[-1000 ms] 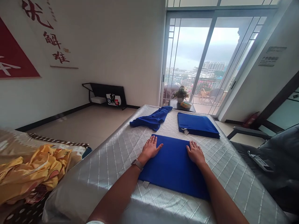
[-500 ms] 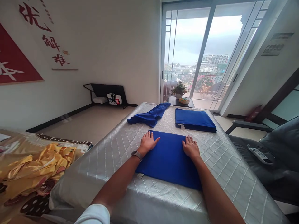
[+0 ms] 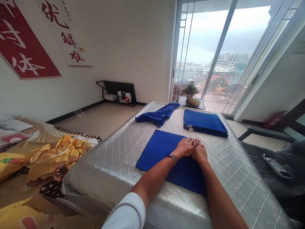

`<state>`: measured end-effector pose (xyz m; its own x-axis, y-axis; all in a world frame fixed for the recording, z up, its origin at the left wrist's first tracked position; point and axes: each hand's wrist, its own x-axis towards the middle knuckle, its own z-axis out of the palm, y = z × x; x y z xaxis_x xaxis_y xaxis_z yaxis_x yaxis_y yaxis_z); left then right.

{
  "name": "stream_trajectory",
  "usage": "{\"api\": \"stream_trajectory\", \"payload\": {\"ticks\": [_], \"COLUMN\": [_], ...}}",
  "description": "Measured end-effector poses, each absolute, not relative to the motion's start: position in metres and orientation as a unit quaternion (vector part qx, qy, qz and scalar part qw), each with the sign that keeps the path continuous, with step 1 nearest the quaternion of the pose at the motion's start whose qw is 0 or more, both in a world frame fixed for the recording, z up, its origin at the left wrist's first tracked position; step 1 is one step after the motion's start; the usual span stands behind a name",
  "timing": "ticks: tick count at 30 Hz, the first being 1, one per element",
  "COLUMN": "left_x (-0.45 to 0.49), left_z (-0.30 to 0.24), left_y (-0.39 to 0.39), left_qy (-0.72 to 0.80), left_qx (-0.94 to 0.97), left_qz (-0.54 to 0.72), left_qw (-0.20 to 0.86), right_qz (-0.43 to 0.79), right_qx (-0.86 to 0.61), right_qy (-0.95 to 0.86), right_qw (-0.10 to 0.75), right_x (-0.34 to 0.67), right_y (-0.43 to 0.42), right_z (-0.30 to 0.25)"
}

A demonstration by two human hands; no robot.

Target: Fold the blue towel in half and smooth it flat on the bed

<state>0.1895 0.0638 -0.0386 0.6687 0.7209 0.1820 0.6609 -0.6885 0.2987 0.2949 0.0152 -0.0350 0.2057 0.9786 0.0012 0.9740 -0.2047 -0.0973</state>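
A folded blue cloth [image 3: 159, 149] lies flat on the silver quilted mattress [image 3: 114, 156] in front of me. My left hand [image 3: 186, 147] rests on the cloth's far right part, fingers stretched out and flat, a watch on its wrist. My right hand [image 3: 200, 152] lies flat right beside it, touching it, also on the cloth near its right edge. Beyond them sits a neat stack of folded blue cloths [image 3: 204, 122], and to its left a crumpled blue cloth [image 3: 157, 115].
A bed with yellow patterned bedding [image 3: 40, 159] stands at the left. At the right is a dark chair [image 3: 281, 159] with a remote [image 3: 274, 164] on it. A small table with a potted plant [image 3: 190, 90] stands by the glass sliding doors.
My left hand has slid right across the cloth from its left edge to meet my right hand. The view has shifted a little to the left.
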Motion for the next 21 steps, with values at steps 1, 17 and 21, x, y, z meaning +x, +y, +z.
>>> {"api": "stream_trajectory", "payload": {"ticks": [1,17,21], "left_x": [0.178,0.014,0.017], "left_z": [-0.04,-0.046,-0.046], "left_y": [0.068,0.122,0.121], "left_qy": [0.396,0.577,0.58], "left_qx": [0.903,0.806,0.804], "left_qz": [0.14,0.116,0.119], "left_qw": [0.096,0.053,0.06], "right_qz": [0.036,0.053,0.047], "right_qx": [-0.78,-0.791,-0.793], "right_qy": [-0.623,-0.608,-0.605], "right_qw": [0.049,0.049,0.04], "right_x": [0.293,0.289,0.291], "right_y": [0.016,0.017,0.018], "right_z": [-0.034,-0.026,-0.029]}}
